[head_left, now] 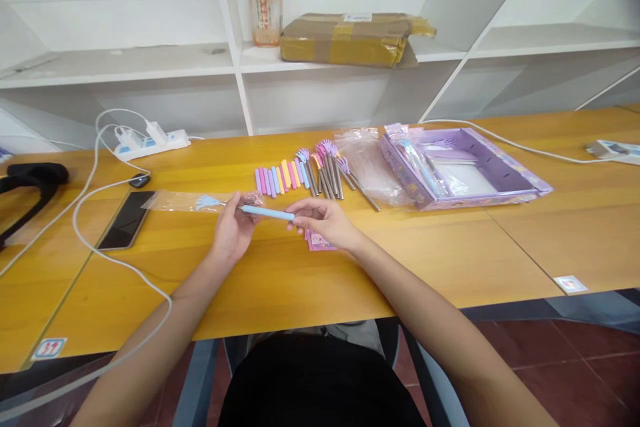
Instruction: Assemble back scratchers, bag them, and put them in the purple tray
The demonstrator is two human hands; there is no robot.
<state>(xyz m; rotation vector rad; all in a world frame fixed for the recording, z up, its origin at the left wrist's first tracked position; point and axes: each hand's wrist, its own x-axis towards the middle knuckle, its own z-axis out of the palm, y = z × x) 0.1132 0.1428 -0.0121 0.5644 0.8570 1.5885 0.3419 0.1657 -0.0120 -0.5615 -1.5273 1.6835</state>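
My left hand (pixel 233 233) is closed around the rod of a light blue back scratcher (pixel 267 213). The scratcher's small hand-shaped head lies inside a long clear plastic sleeve (pixel 173 201), while its blue handle sticks out of the sleeve. At the handle's far end, my right hand (pixel 324 220) pinches it between thumb and fingers. Small pink-purple cards (pixel 319 241) lie under that hand. Just beyond the hands are a row of coloured handle grips (pixel 280 178) and a bunch of metal scratcher rods (pixel 327 177) with hand-shaped heads.
Clear plastic bags (pixel 367 160) lie beside a purple box (pixel 520 177) holding packaged items. To the left are a phone (pixel 125 220), white cables, a power strip (pixel 155 142) and a black strap-like object (pixel 37 177). Shelves behind carry a bottle (pixel 265 7) and a taped carton (pixel 345 40).
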